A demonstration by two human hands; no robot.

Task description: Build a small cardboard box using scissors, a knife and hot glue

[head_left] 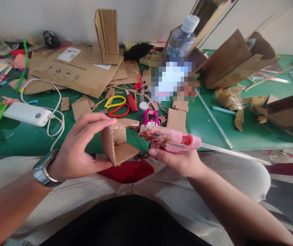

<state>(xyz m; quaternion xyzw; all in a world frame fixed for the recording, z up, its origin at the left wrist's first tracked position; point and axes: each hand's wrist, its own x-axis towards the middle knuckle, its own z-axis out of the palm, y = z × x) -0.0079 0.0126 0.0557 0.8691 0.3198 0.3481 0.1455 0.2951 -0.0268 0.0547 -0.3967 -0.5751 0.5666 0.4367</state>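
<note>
My left hand [82,147], with a metal watch on its wrist, grips a small cardboard box [108,147] between fingers above and thumb below. The box has an open side facing right, so its inner walls show. In my right hand [179,160] is a pink glue gun [172,138], its barrel crusted with dried glue and coloured bits. A long clear glue stick [233,152] sticks out of its back end. The nozzle points left and lies at the box's upper right edge; whether it touches I cannot tell.
Scissors [117,106] with yellow and red handles, a pink toy car [151,118] and cardboard scraps lie behind the box. A white power bank [27,113] with a cable is at left. A water bottle [181,41] stands behind a blurred screen [172,80]. Flattened cardboard [74,70] lies at the back.
</note>
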